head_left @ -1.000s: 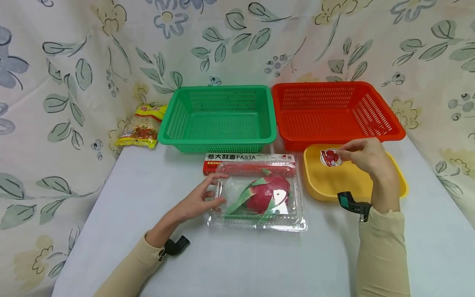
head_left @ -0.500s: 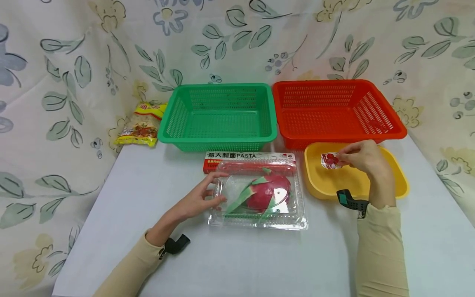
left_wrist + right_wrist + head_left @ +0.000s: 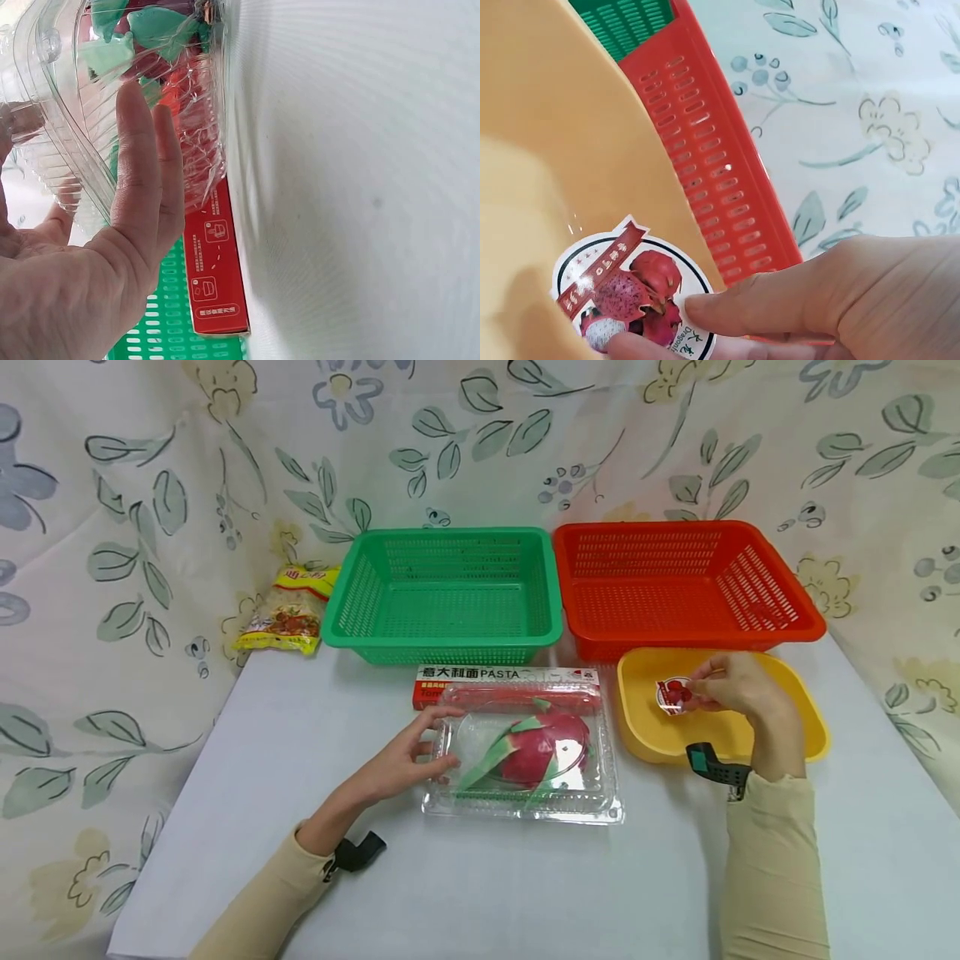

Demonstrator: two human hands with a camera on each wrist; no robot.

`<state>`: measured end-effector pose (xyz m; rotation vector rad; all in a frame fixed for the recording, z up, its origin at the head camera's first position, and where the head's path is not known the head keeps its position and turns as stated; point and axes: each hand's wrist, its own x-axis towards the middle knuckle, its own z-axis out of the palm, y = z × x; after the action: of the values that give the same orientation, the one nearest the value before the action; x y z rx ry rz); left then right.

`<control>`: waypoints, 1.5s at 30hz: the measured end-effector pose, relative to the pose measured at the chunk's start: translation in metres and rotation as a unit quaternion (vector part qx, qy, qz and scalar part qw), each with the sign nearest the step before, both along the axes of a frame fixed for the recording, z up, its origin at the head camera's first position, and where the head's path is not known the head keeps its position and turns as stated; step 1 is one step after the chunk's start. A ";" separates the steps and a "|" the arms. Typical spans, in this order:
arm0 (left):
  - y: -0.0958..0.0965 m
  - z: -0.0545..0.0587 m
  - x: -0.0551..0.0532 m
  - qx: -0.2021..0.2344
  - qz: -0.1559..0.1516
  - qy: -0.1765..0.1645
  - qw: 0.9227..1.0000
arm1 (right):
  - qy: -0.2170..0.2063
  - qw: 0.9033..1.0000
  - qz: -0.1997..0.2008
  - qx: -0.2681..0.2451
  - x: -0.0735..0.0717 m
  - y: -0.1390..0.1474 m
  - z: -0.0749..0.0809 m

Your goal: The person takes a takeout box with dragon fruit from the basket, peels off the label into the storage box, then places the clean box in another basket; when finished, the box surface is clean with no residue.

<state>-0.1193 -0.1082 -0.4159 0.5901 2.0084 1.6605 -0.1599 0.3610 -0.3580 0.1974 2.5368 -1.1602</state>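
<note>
On your bench, a green basket stands with a red basket just right of it. You have a yellow bag to the green one's left, a pasta box in front, flowered cloth behind.

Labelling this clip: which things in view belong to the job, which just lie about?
Likely job:
sticker in right hand
clear container gripped by left hand
dragon fruit inside it
yellow tray

Probably lying about:
pasta box
green basket
red basket
food packet
</note>
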 end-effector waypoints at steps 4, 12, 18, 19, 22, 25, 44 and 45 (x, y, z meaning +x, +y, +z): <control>0.000 -0.001 0.000 0.000 -0.001 0.000 1.000 | -0.007 1.000 0.002 0.000 0.000 0.003 -0.001; 0.001 -0.002 0.000 0.002 0.000 0.002 1.000 | -0.014 1.000 0.009 0.002 0.001 0.006 -0.002; 0.001 -0.002 -0.001 -0.001 0.001 0.002 1.000 | -0.025 0.999 0.030 0.019 -0.001 0.006 -0.003; 0.001 -0.002 -0.001 0.000 0.001 0.002 1.000 | -0.028 0.999 0.032 0.019 -0.002 0.006 -0.003; 0.001 -0.003 -0.002 0.002 0.000 0.003 1.000 | -0.039 0.998 0.039 0.010 -0.002 0.006 -0.004; 0.002 -0.003 -0.002 0.002 0.000 0.004 1.000 | -0.048 0.998 0.046 0.001 -0.002 0.006 -0.004; -0.001 -0.001 -0.002 -0.007 0.000 0.003 1.000 | -0.061 0.995 0.074 -0.031 -0.002 0.002 -0.014; -0.001 -0.001 -0.002 -0.007 0.000 0.003 1.000 | -0.058 0.995 0.079 -0.035 -0.002 0.001 -0.014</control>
<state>-0.1209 -0.1093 -0.4164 0.5904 2.0227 1.6454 -0.1619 0.3623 -0.3717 0.0448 2.3610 -1.1403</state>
